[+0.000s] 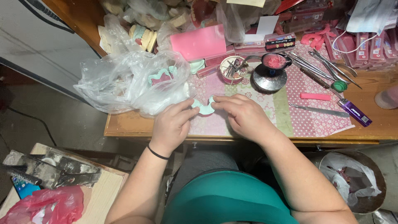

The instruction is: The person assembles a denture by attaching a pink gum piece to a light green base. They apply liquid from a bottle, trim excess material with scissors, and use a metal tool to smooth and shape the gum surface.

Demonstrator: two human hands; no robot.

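Nearest: teal-clad lap.
Held piece: pale mint horseshoe-shaped cast [204, 108], judged light, stiff, brittle; best taken at its ends.
Grip: left hand [171, 124], right hand [244, 114], both pinched on it above tabletop [373, 124].

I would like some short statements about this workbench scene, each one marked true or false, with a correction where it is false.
1. Both hands hold one pale green horseshoe-shaped dental cast. True: the left hand and the right hand grip it from either side.
2. The purple lighter lies left of the hands. False: it lies to their right, near the table edge.
3. A black band is around the left wrist. True.
4. The clear plastic bag sits on the floor. False: it rests on the table, beside the left hand.
5. A pink wax stick lies on the patterned mat. True.
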